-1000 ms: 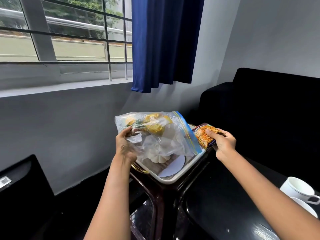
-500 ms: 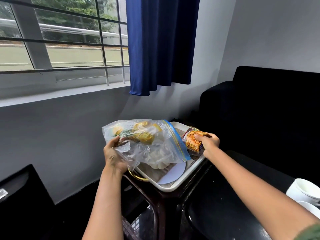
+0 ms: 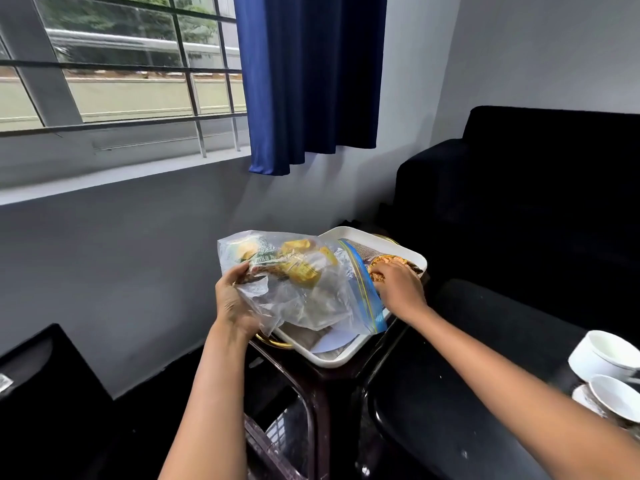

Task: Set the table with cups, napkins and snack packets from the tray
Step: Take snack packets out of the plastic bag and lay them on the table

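On the white tray (image 3: 346, 359), the left hand (image 3: 232, 299) grips a clear zip bag (image 3: 311, 292) of yellow packets, lettering too blurred to read, its blue-striped mouth pointing right, while the right hand (image 3: 398, 289) clasps an orange snack packet (image 3: 388, 263) at the tray's far right.

- A barred window (image 3: 114, 74) on the far left lets in daylight, with greenery outside.
- A blue curtain (image 3: 311, 77) hangs beside it.
- Grey walls (image 3: 104, 265) meet at the corner.
- A black sofa (image 3: 536, 195) stands right.
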